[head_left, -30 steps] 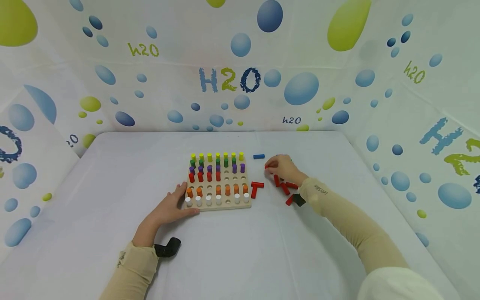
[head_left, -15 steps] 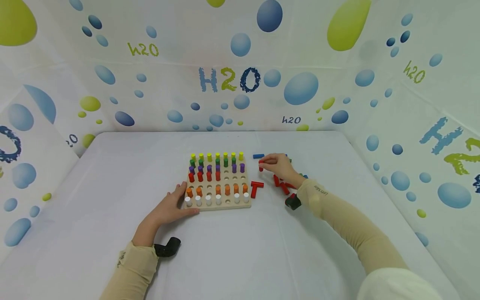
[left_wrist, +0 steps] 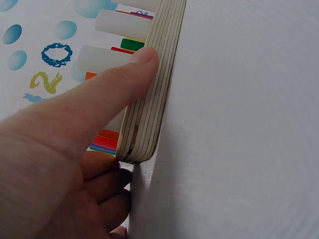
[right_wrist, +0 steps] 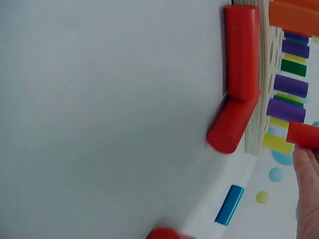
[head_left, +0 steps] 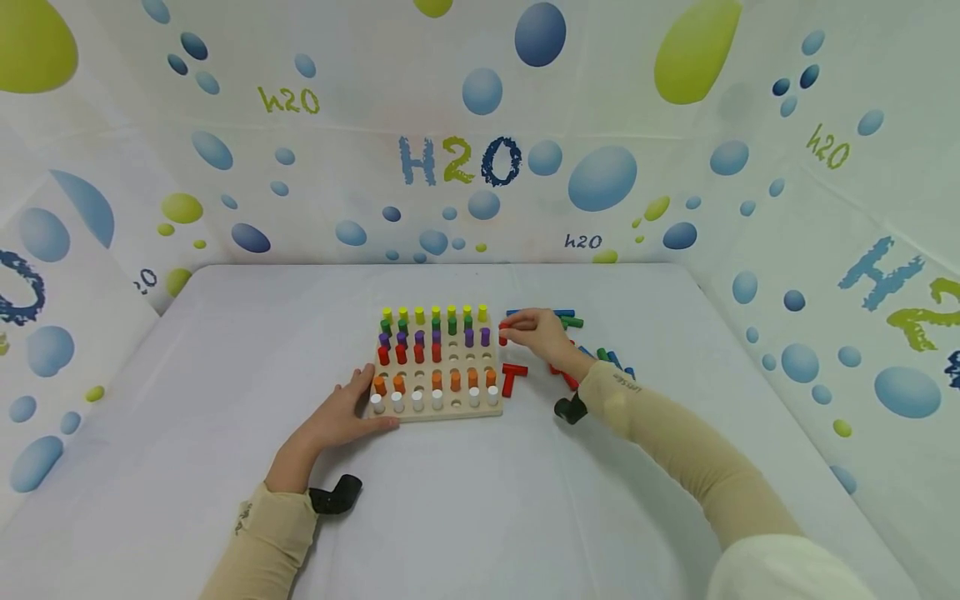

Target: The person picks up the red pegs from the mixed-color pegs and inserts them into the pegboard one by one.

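Observation:
The wooden pegboard point(head_left: 471, 368) bears upright rows of yellow, green, purple, red, orange and white pegs, with some holes unfilled. My left hand point(head_left: 335, 417) holds its near left corner; in the left wrist view the thumb point(left_wrist: 142, 57) lies on the layered edge and the other fingers curl beside the corner. Just off the board's right side, my right hand point(head_left: 547, 335) pinches a red peg point(head_left: 503, 335) upright between thumb and fingers. That red peg point(right_wrist: 304, 135) also shows at the right edge of the right wrist view, partly cut off.
Two red pegs point(head_left: 514, 369) lie touching, close to the board's right side. More loose red pegs point(head_left: 568, 381) lie partly hidden below the right wrist. Several blue pegs point(head_left: 615, 359) and green pegs point(head_left: 572, 322) lie farther right and behind the right hand.
My right hand has lifted the red peg, turned it upright and carried it left toward the board. My left hand stays at the corner.

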